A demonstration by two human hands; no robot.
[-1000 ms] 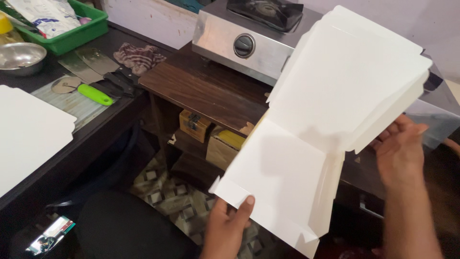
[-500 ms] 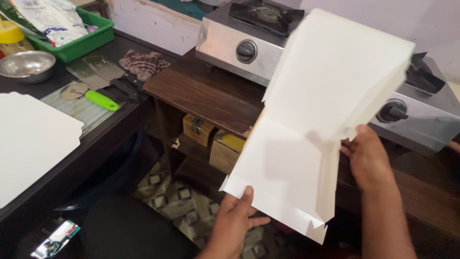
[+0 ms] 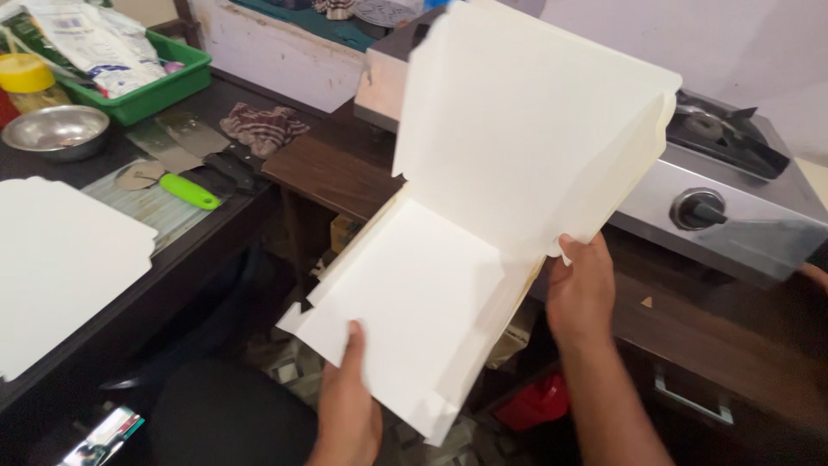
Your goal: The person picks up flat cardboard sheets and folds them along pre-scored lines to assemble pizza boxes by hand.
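Observation:
A flat white cardboard box blank [image 3: 483, 216] is bent along a fold in front of me, its upper panel standing up and its lower panel tilted toward me. My left hand [image 3: 349, 406] grips the near edge of the lower panel, thumb on top. My right hand [image 3: 582, 289] holds the right side at the fold, where the side flaps stick out. The raised panel hides most of the steel gas stove [image 3: 733, 198] behind it.
A stack of white blanks [image 3: 60, 267] lies on the dark table at left, with a green-handled tool [image 3: 190, 192], a steel bowl [image 3: 53, 131], a green tray [image 3: 164, 86] and a cloth [image 3: 263, 128]. A brown wooden shelf [image 3: 332, 173] stands in the middle.
The upper panel has swung up to stand steeper. My right hand slid down and left along the side to the fold. The view has shifted, so the table objects sit further right.

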